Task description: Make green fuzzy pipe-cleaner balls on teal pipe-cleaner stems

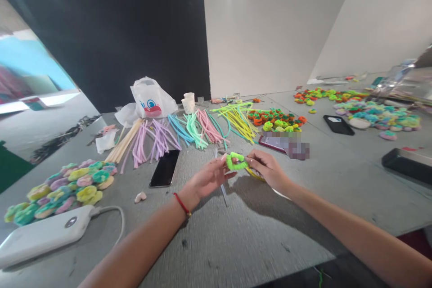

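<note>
A bright green pipe cleaner (237, 166), bent into a loop, is held between my two hands over the middle of the table. My left hand (209, 177) pinches its left side with thumb and fingers; a red cord bracelet circles that wrist. At the loop's right side, the fingers of my right hand (266, 167) close on it. Something yellow (255, 173) and curved shows just under my right hand, partly hidden. A thin translucent stick (224, 195) lies below my left hand.
Bundled pastel and yellow pipe cleaners (161, 138) fan across the back. Finished fuzzy flowers (60, 193) pile at left; orange and green pieces (278, 119) lie at right. A phone (164, 168), a white power bank (47, 234), a plastic bag (151, 96) and paper cups (188, 103) are around.
</note>
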Available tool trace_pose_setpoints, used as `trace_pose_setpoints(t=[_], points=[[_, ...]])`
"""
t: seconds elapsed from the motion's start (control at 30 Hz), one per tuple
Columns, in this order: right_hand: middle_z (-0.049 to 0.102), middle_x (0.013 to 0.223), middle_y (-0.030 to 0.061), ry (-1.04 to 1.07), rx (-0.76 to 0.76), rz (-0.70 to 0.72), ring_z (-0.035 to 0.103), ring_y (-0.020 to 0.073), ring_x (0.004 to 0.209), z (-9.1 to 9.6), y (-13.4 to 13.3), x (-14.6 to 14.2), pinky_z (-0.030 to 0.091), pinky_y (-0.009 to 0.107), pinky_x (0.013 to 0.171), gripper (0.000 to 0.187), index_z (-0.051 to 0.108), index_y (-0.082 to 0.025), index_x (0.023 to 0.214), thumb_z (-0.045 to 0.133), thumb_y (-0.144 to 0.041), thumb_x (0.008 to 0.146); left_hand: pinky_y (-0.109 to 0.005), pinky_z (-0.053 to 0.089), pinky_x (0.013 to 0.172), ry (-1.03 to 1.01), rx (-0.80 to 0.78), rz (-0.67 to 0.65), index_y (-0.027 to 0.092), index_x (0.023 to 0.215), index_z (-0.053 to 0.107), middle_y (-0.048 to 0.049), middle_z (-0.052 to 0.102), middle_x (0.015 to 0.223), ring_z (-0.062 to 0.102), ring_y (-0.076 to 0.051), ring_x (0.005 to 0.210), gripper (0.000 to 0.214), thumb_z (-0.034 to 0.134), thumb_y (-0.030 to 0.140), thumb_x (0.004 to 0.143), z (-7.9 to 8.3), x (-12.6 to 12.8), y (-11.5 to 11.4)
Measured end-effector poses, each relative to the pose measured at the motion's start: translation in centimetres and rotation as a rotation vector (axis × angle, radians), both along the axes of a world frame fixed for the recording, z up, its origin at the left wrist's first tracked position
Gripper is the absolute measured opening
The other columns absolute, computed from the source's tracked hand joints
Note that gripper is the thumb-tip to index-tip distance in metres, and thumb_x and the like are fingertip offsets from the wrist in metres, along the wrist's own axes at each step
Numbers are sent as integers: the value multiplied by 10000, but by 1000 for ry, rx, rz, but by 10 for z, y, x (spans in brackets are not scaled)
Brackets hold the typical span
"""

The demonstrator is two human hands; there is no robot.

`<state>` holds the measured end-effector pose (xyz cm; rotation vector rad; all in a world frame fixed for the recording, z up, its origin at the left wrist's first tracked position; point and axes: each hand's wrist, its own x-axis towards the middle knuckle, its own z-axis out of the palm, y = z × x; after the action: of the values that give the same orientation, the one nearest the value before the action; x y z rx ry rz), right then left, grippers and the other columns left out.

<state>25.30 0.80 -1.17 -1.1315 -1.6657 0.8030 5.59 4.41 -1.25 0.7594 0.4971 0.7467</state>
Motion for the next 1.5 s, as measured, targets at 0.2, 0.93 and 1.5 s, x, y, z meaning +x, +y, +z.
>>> trace_pose_setpoints(t=[0.2,0.93,1.5], points=[[386,581,-39,-16,2,30,361,114,557,0,-1,-1,264,246,529,328,471,-197,675,528,-444,882,-187,419,660,45,13,58,174,783,672,-11,634,838,560,-86,735,161,700,333,778,-3,6,-2],[389,567,-48,18,-13,105,334,98,512,1,-4,-3,253,249,497,346,460,-197,647,533,-438,885,-165,283,446,137,34,111,138,702,551,35,500,637,326,-23,450,282,675,381,776,-3,6,-2],[391,557,-45,-124,-35,140,352,98,531,-6,3,-4,237,242,509,401,474,-183,612,556,-491,855,-230,435,561,532,782,181,178,838,507,-1,581,715,566,-120,619,299,741,292,691,1,14,-19]])
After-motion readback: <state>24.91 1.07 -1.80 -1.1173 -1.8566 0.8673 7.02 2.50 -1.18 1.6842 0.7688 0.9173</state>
